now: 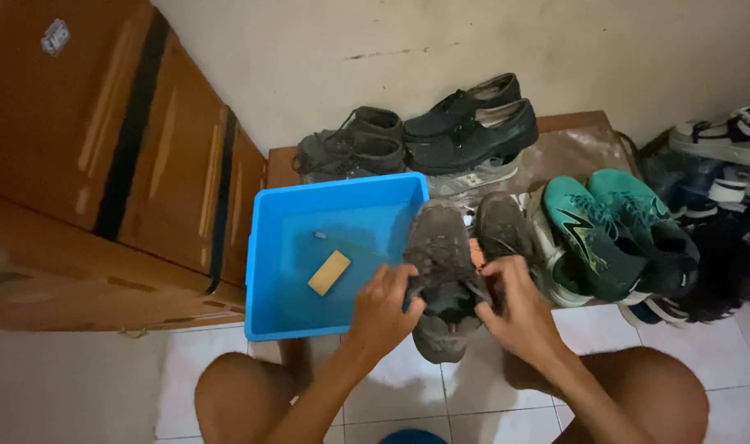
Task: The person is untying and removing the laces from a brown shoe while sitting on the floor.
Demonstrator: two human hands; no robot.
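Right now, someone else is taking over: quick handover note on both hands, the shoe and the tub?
Left hand: gripping the left side of the worn grey-brown lace-up shoe at its opening.
Right hand: gripping the right side of the same shoe, fingers at the tongue and laces.
The shoe is off the floor, beside the right edge of the blue square plastic tub; its grey-brown partner shoe sits just behind.
The tub holds shallow water, a tan rectangular block and a thin stick-like item too blurred to identify.
Done: shoe picked from the row.
Left: shoe is not yet in the tub; block untouched.
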